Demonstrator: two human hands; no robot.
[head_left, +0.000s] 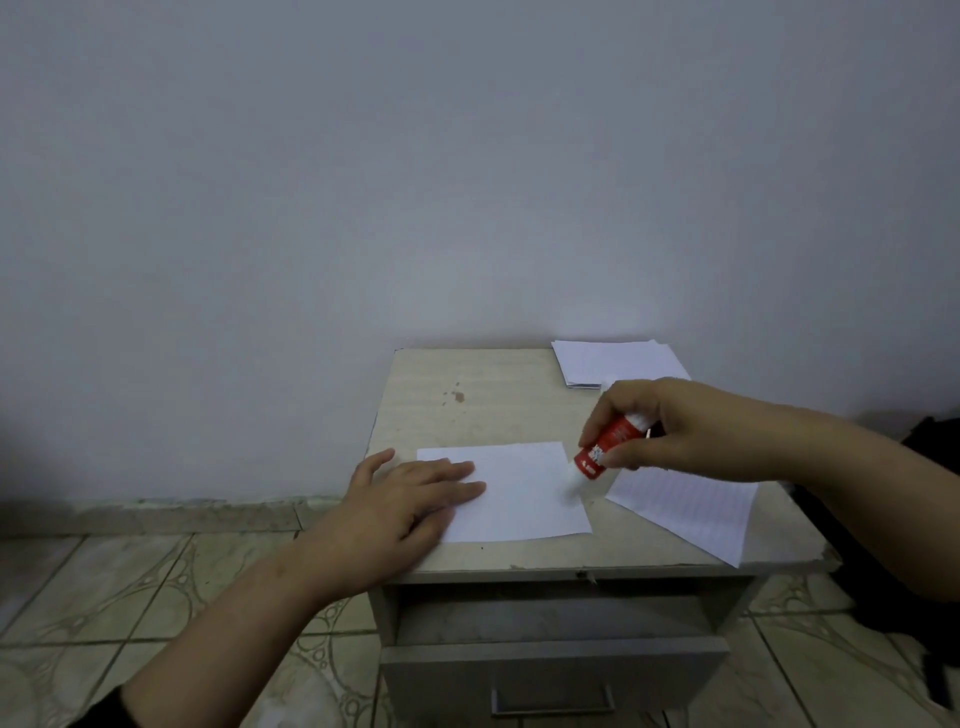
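Glue stick (608, 441), pinched in the right hand (670, 431), touches its white tip to the white sheet (524, 493) near that sheet's right edge, by the table's (467, 374) front edge. Bare tabletop lies behind it, and a lined sheet (691, 514) lies just to the right. The stick's long axis tilts, tip down-left. The left hand (410, 499) presses flat, fingers straight, on the sheet's left part.

This seems to be a simple room in a home. A small, low cabinet (467, 374) with one half-open drawer (550, 670) stands against a bare, pale painted wall (363, 182). The floor (130, 597) has glazed tiles with a round pattern, and a tiled skirting (156, 512) runs along the wall. A sheet of paper (524, 493) lies near the cabinet's front edge, and a paper stack (618, 361) at its far right corner.
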